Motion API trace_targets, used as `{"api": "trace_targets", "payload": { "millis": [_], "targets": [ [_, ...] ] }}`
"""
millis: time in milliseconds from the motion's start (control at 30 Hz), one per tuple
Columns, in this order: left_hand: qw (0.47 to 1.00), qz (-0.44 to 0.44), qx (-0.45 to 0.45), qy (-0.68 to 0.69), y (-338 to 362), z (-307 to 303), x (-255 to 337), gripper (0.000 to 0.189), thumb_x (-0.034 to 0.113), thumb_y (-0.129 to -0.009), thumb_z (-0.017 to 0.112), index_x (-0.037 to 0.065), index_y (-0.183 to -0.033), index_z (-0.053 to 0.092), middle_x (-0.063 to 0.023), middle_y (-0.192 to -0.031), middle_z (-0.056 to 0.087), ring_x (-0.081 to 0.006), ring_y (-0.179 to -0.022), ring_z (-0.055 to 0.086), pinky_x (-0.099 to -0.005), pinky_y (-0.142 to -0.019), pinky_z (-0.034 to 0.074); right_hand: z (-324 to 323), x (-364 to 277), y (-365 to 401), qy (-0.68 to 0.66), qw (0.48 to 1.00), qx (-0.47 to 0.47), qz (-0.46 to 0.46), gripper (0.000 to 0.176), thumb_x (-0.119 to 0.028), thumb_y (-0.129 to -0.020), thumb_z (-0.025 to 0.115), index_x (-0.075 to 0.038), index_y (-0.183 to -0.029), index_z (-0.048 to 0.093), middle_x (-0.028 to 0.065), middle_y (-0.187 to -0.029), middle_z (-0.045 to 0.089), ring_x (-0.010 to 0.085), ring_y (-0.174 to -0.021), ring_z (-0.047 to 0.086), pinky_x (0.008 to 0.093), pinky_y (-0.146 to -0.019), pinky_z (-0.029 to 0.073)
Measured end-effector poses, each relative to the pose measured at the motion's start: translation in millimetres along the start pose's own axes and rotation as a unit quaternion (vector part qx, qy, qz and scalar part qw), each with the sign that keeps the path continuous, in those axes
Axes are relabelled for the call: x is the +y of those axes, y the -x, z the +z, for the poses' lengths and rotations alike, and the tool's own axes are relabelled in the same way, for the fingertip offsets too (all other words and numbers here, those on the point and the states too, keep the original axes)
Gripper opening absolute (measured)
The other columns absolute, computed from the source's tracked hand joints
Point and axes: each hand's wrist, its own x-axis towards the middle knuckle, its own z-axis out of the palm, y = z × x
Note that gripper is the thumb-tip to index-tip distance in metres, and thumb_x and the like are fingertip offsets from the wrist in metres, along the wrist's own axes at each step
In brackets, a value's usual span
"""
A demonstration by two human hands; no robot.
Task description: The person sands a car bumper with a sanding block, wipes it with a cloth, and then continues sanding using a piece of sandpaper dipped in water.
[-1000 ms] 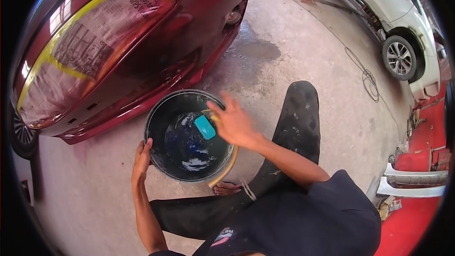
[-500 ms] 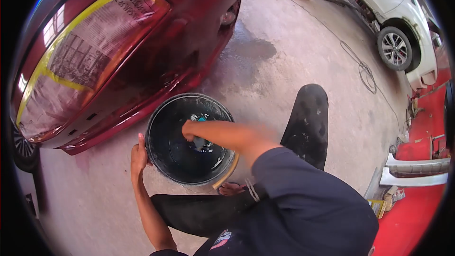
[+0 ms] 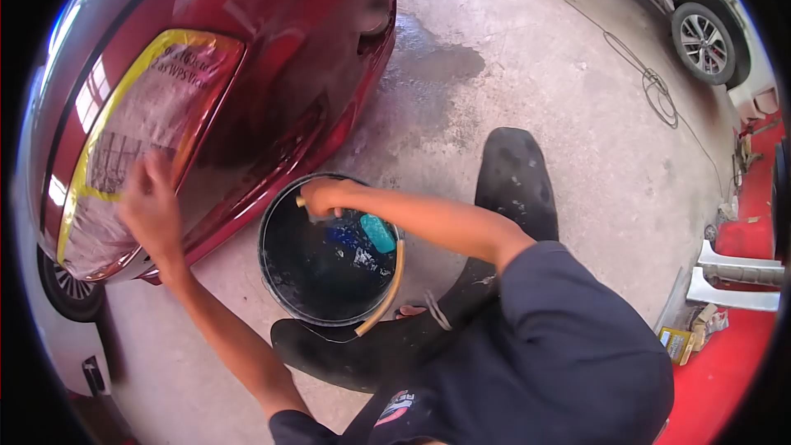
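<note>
Black bucket (image 3: pixel 272 280) holds water and a floating teal block (image 3: pixel 377 232); right hand (image 3: pixel 325 198) dips at its rim, curled shut, perhaps on something small; left hand (image 3: pixel 152 206) lies flat, open, on the masked lamp (image 3: pixel 140 107); likely wetting; lifting out needs care.

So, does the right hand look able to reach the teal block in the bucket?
Probably yes: the right hand is inside the black bucket, the teal block floats uncovered just beside it, and nothing lies between them.
</note>
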Motion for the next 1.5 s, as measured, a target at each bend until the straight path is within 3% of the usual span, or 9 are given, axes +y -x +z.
{"api": "trace_targets", "payload": {
  "millis": [33, 100, 167, 233, 433, 500, 900, 1067, 1500],
  "targets": [
    [0.997, 0.027, 0.057, 0.046, -31.3, -2.7, 17.5, 0.031, 0.03, -0.108, 0.063, 0.003, -0.106, 0.078, -0.0125, -0.091, 0.079, -0.0194, -0.087, 0.077, -0.0372, -0.078, 0.057, -7.9, 16.2, 5.0, -0.026, 0.988, 0.124, -0.093, 0.031, -0.011, -0.083, 0.061, -0.003, -0.111, 0.075, 0.0256, -0.106, 0.077, 0.043, -0.103, 0.074, 0.0525, -0.087, 0.059],
    [0.977, 0.154, 0.136, -0.066, -100.4, -14.2, 44.1, 0.029, 0.029, -0.108, 0.063, 0.007, -0.116, 0.081, -0.0089, -0.099, 0.082, -0.0172, -0.096, 0.077, -0.0324, -0.087, 0.058, -52.1, 25.9, 77.3, -0.212, 0.931, 0.293, -0.047, 0.034, -0.008, -0.083, 0.06, 0.003, -0.114, 0.068, 0.028, -0.106, 0.074, 0.0479, -0.1, 0.071, 0.0517, -0.089, 0.059],
    [0.963, 0.167, 0.187, -0.103, -160.9, -16.4, 75.8, 0.038, 0.039, -0.109, 0.058, 0.009, -0.122, 0.079, -0.013, -0.111, 0.081, -0.0258, -0.107, 0.077, -0.0383, -0.097, 0.057, -73.0, 71.5, 97.2, -0.225, 0.886, 0.404, -0.042, 0.029, -0.015, -0.094, 0.057, 0.004, -0.113, 0.07, 0.0305, -0.101, 0.075, 0.037, -0.098, 0.077, 0.046, -0.09, 0.06],
    [0.957, 0.114, 0.203, -0.175, -221.6, -6.8, 80.5, 0.05, 0.049, -0.109, 0.05, 0.012, -0.131, 0.075, -0.0144, -0.125, 0.077, -0.0315, -0.119, 0.072, -0.0432, -0.105, 0.053, -92.9, 110.4, 94.7, -0.544, 0.756, 0.365, -0.014, 0.036, -0.029, -0.103, 0.059, 0.006, -0.106, 0.067, 0.0226, -0.09, 0.074, 0.0296, -0.093, 0.077, 0.0446, -0.09, 0.062],
    [0.925, 0.112, 0.13, -0.34, -411.2, 40.7, -59.7, 0.073, 0.069, -0.106, 0.028, 0.023, -0.148, 0.064, -0.0194, -0.141, 0.068, -0.0441, -0.135, 0.06, -0.0523, -0.116, 0.044, -156.3, 111.4, 21.4, -0.705, 0.431, 0.556, -0.092, 0.043, -0.03, -0.116, 0.045, 0.009, -0.12, 0.062, 0.0186, -0.113, 0.068, 0.025, -0.104, 0.071, 0.0439, -0.094, 0.063],
    [0.937, 0.062, 0.12, -0.321, -359.2, 30.1, -9.6, 0.074, 0.07, -0.105, 0.026, 0.023, -0.149, 0.063, -0.0197, -0.142, 0.068, -0.0441, -0.135, 0.06, -0.0527, -0.116, 0.043, -169.5, 105.0, -4.1, -0.67, 0.404, 0.605, -0.147, 0.038, -0.022, -0.117, 0.043, 0.01, -0.132, 0.058, 0.0219, -0.126, 0.064, 0.0265, -0.112, 0.069, 0.0419, -0.102, 0.06],
    [0.938, 0.078, 0.13, -0.312, -359.3, 14.6, -16.1, 0.061, 0.059, -0.105, 0.036, 0.025, -0.145, 0.067, -0.0136, -0.138, 0.071, -0.0412, -0.131, 0.063, -0.0514, -0.112, 0.045, -187.2, 71.0, -27.9, -0.395, 0.514, 0.748, -0.146, 0.044, -0.006, -0.11, 0.045, -0.002, -0.154, 0.048, 0.0203, -0.163, 0.044, 0.0465, -0.157, 0.031, 0.0535, -0.126, 0.031],
    [0.945, 0.077, 0.113, -0.296, -358.5, 7.3, -11.8, 0.057, 0.05, -0.107, 0.038, 0.018, -0.145, 0.068, -0.0125, -0.138, 0.072, -0.0346, -0.129, 0.066, -0.0456, -0.112, 0.047, -163.0, 71.0, -29.2, -0.319, 0.66, 0.673, -0.1, 0.064, -0.015, -0.109, 0.044, -0.002, -0.168, 0.024, 0.0155, -0.177, 0.02, 0.0453, -0.164, 0.007, 0.0642, -0.13, 0.012],
    [0.961, 0.095, 0.073, -0.248, -367.8, 5.4, -10.7, 0.054, 0.037, -0.109, 0.04, 0.006, -0.143, 0.068, -0.0119, -0.137, 0.073, -0.025, -0.125, 0.07, -0.0364, -0.11, 0.05, -203.5, 108.5, -24.9, -0.313, 0.679, 0.65, -0.136, 0.062, -0.021, -0.111, 0.041, 0.0, -0.167, 0.026, 0.0171, -0.176, 0.021, 0.0479, -0.163, 0.009, 0.0668, -0.129, 0.013]
  ]
}}
